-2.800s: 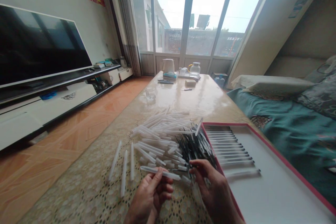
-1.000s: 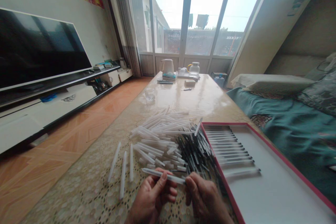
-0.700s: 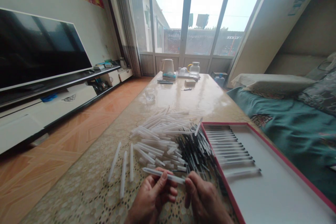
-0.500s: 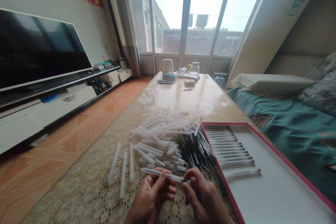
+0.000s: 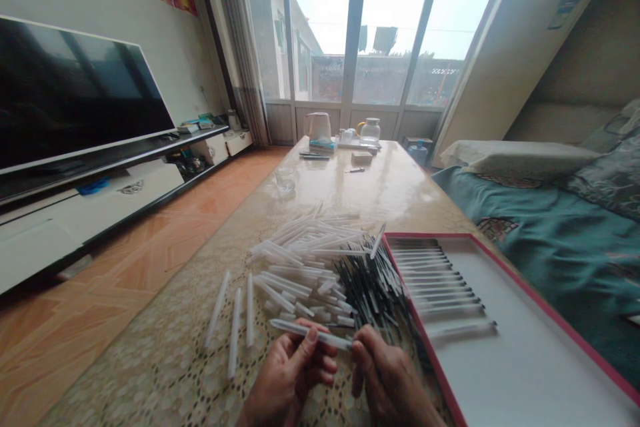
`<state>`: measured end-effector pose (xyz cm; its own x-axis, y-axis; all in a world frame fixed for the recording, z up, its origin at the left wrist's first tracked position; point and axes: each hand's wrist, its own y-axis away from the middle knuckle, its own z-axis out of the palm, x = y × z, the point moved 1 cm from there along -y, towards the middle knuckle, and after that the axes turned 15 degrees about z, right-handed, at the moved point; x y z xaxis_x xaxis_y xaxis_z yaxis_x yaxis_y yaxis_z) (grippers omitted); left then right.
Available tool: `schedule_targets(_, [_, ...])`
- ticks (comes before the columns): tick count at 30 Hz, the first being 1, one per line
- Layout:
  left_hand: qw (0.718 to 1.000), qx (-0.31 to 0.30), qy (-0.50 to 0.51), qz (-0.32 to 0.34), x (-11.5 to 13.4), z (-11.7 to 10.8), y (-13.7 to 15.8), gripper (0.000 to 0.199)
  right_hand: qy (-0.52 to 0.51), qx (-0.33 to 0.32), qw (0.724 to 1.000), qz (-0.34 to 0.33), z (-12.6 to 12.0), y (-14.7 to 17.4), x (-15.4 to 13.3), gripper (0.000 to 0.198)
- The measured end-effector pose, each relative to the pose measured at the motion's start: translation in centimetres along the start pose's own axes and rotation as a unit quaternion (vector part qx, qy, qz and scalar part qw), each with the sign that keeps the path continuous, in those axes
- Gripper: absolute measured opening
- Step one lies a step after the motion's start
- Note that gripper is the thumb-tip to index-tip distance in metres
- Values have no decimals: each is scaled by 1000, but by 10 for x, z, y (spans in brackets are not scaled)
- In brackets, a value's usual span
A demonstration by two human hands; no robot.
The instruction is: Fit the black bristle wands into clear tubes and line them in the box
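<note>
My left hand (image 5: 295, 370) holds a translucent white pen (image 5: 331, 339) between thumb and fingers, its tapered end pointing left. The fingers of my right hand (image 5: 383, 370) pinch the pen's right end and hide it. Just beyond the hands lies a heap of white pen barrels (image 5: 305, 243). Thin black pen refills (image 5: 367, 287) are bunched to the right of that heap. Apart from it on the left are a few single barrels (image 5: 235, 333). In a pink-rimmed white box (image 5: 535, 353) at the right, several pens with dark ends (image 5: 435, 280) lie in a row.
A clear glass (image 5: 285, 183) stands beyond the heap on the long table (image 5: 170, 347). Farther back are a small box (image 5: 361, 158), a glass pitcher (image 5: 370, 130) and a kettle-like vessel (image 5: 318, 127). A sofa (image 5: 550, 213) flanks the table's right side.
My right hand has shifted slightly and its fingers have closed more tightly over the pen's right end, covering the dark tip seen before. My left hand and the pen stay nearly still.
</note>
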<state>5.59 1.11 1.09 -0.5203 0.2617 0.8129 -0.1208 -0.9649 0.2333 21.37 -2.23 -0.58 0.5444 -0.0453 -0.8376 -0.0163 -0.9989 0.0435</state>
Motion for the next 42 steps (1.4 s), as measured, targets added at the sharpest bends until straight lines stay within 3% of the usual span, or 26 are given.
schedule_targets(2, [1000, -7, 0, -2, 0, 0, 1, 33, 1, -1, 1000, -1, -1, 0, 0, 37])
schedule_targets(7, [1000, 16, 5, 7, 0, 0, 1, 34, 18, -7, 1000, -7, 0, 0, 1, 26])
schedule_targets(13, [1000, -12, 5, 1, 0, 2, 2, 32, -11, -8, 1000, 0, 3, 0, 1, 40])
schedule_targets(19, [1000, -3, 2, -2, -2, -2, -1, 35, 12, -11, 1000, -14, 1, 0, 1, 24])
schedule_targets(30, [1000, -15, 9, 4, -2, -2, 0, 32, -36, 2, 999, -11, 5, 0, 2, 35])
schedule_targets(34, [999, -48, 1, 22, -1, 0, 0, 29, -119, -48, 991, 38, 4, 1, -2, 42])
schedule_targets(38, [993, -101, -25, 51, -1, -2, -1, 27, -239, -175, 942, 160, 2, 1, -1, 46])
schedule_targets(40, [989, -122, -45, 70, -1, -4, -2, 28, -231, -155, 948, 156, 0, 0, 0, 47])
schedule_targets(42, [983, -146, -64, 87, -3, -4, -2, 29, -169, -71, 978, 101, 0, 1, 0, 45])
